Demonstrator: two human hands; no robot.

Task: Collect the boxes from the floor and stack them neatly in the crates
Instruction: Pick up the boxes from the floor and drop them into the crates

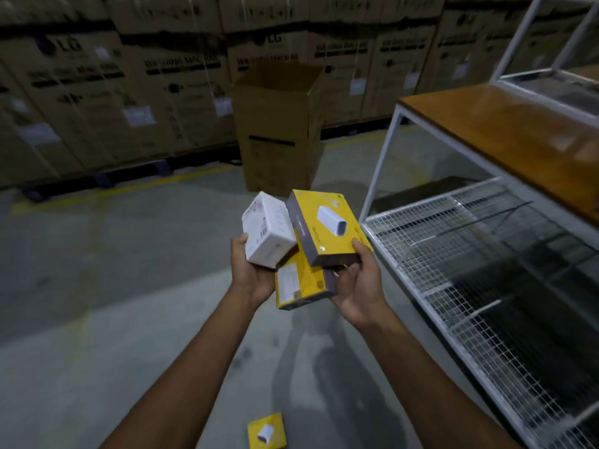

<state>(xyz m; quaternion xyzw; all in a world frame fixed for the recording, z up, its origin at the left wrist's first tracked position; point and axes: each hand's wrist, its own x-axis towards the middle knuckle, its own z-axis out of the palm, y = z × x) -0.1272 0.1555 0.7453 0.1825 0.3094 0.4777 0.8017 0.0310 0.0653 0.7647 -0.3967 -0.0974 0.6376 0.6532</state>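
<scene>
L hand grips white box; R hand grips yellow box, grey sides, camera pic.

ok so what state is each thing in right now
white box, gripped by left hand, tilted
upper yellow box, pinched by right hand, tilted
lower yellow box, carried under the other two
yellow box on floor, lying flat, untouched
tall cardboard carton, upright, top open

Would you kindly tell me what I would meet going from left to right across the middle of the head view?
left hand → white box → upper yellow box → wire-mesh rack
</scene>
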